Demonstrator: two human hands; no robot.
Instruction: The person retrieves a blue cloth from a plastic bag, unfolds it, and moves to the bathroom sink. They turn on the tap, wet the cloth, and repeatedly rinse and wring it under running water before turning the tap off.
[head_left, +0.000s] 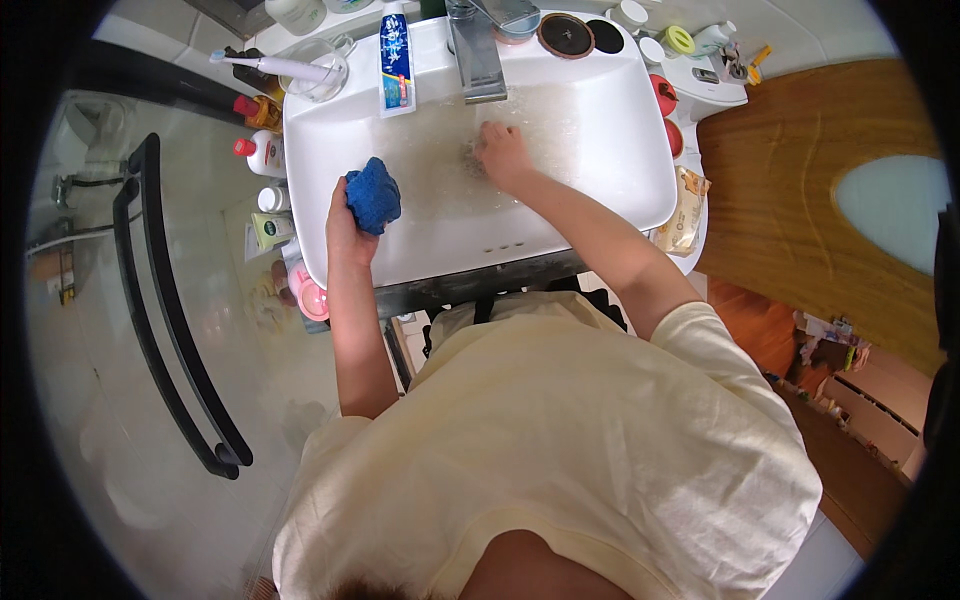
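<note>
A bunched blue cloth (372, 195) is gripped in my left hand (350, 229) above the left side of the white sink basin (626, 150). Murky water (435, 165) lies in the basin's middle. My right hand (504, 156) is low over this water, below the metal faucet (480, 71), with its fingers curled near the drain area. Whether those fingers hold anything is hidden. A toothpaste tube (396, 64) lies over the back rim, left of the faucet.
An electric toothbrush (281, 67) rests across a clear cup (322, 84) at the back left. Bottles and tubes line the left side. Jars, round lids and a soft packet (684, 210) stand along the right. A black door handle (184, 300) is at far left, a wooden door (787, 172) at right.
</note>
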